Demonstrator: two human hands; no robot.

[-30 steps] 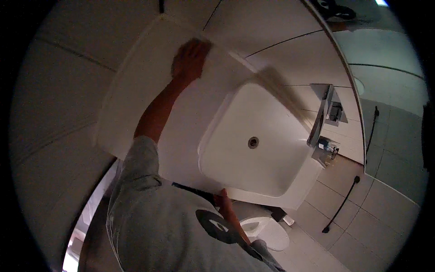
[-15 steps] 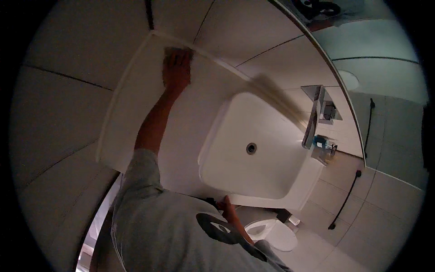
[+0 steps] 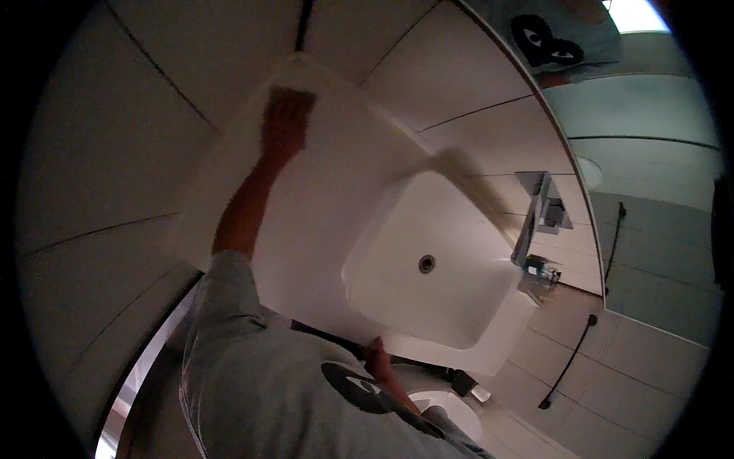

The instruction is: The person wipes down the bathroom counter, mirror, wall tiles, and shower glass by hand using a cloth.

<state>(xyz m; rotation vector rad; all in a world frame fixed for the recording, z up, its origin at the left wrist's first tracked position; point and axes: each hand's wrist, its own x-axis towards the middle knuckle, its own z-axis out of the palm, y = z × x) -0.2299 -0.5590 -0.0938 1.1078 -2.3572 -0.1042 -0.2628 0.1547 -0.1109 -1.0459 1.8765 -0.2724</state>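
"Hands together?"
"No, well apart. Left hand [image 3: 285, 128] over a dark rag [image 3: 292, 95], on the counter [image 3: 329, 199], near the corner [image 3: 299, 63]."
"And right hand [image 3: 376, 357]?"
"By the sink [image 3: 428, 310], near side. Can't tell either grip: too dim."

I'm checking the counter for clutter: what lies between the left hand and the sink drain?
Between the left hand and drain, the head view shows only pale countertop and white basin.
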